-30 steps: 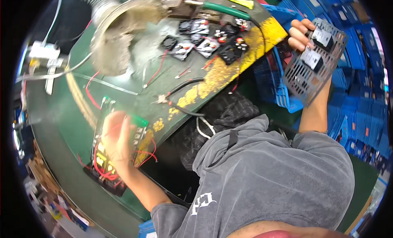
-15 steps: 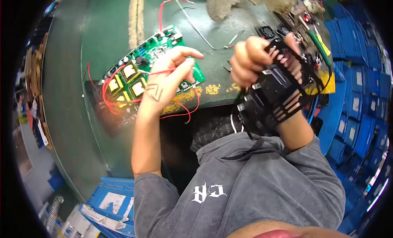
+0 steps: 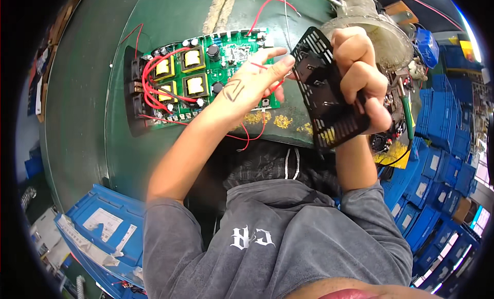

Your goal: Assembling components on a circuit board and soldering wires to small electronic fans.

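Observation:
My right hand [image 3: 360, 75] is closed on a black vented end panel [image 3: 321, 88], held tilted above the bench's front edge. Slots run along the panel's borders, and dark parts sit on its inner face. Close to the panel's left edge is my left hand [image 3: 252, 85], its thumb and forefinger bent around a red wire [image 3: 279, 85]; the other fingers are partly hidden. Beneath that hand lies a green circuit board [image 3: 226, 55] with yellow-and-black transformers [image 3: 193, 58] and looped red wires. A black end piece with fans [image 3: 137, 88] stands at the board's left end.
The green bench [image 3: 154, 16] carries a dusty funnel-shaped hood [image 3: 378, 39] at the back right. A green-handled soldering iron [image 3: 406, 111] stands among loose parts. Blue bins [image 3: 447, 109] are stacked at right; a blue crate [image 3: 110, 216] sits at lower left.
The black panel has turned in my right hand, its slotted face now upright and nearer my left hand. My left hand has moved right over the board. The whole view has shifted.

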`<state>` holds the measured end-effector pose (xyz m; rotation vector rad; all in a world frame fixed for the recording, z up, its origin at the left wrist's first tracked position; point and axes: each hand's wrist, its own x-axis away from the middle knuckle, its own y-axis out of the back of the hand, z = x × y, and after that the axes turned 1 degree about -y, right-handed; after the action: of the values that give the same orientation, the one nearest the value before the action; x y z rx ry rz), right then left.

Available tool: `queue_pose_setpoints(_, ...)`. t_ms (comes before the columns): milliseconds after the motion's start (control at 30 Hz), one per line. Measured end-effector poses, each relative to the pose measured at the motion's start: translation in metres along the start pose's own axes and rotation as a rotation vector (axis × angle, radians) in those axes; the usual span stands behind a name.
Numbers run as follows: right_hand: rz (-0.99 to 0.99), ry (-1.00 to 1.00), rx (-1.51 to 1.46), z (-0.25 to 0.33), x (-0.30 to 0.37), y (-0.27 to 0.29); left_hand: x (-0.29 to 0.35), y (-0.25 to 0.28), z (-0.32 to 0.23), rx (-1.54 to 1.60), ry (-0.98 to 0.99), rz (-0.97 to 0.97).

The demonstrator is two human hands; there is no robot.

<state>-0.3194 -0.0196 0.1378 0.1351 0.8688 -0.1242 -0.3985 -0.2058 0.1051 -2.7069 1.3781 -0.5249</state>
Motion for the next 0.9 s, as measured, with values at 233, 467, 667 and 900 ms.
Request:
queue_pose_setpoints(233, -0.002, -0.144, 0.248, -0.017, 0.019, -0.011, -0.008, 0.004, 0.006, 0.365, -0.029, -0.125)
queue_pose_setpoints(467, -0.346, -0.805, -0.447, 0.004, 0.020, -0.034, -0.009, 0.001, 0.017, 0.470, -0.090, -0.212)
queue_pose_setpoints(667, -0.210, -1.066, -0.733, -0.015, 0.026, 0.001, -0.008, 0.006, 0.009, 0.338, -0.088, -0.133)
queue_pose_setpoints(900, -0.197, -0.832, -0.676, -0.024, 0.012, 0.003, -0.006, 0.003, 0.017, 0.191, -0.106, -0.214)
